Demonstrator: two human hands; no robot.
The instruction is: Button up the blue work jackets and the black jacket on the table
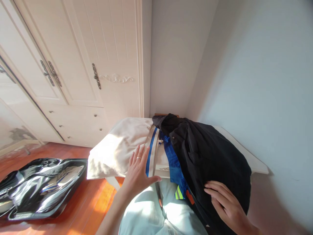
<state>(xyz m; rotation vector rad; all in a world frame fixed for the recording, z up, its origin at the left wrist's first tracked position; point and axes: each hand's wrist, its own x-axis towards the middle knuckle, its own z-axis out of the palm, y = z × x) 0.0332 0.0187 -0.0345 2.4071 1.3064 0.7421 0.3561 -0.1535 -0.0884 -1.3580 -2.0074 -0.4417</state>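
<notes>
Under hands (139, 169): soft cream cloth (117, 147), black jacket (207, 153).

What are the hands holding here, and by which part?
Nothing is gripped. The left hand lies flat, fingers spread, on the cream garment near its blue stripe; the right hand rests open on the black jacket.

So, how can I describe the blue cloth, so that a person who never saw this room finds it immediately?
Start at the white nightstand in the room's corner, heaped with clothes. Between the cream garment under the left hand and the black garment under the right hand lies the blue cloth, the only bright blue piece, with neon-yellow stripes at its lower end.
</notes>
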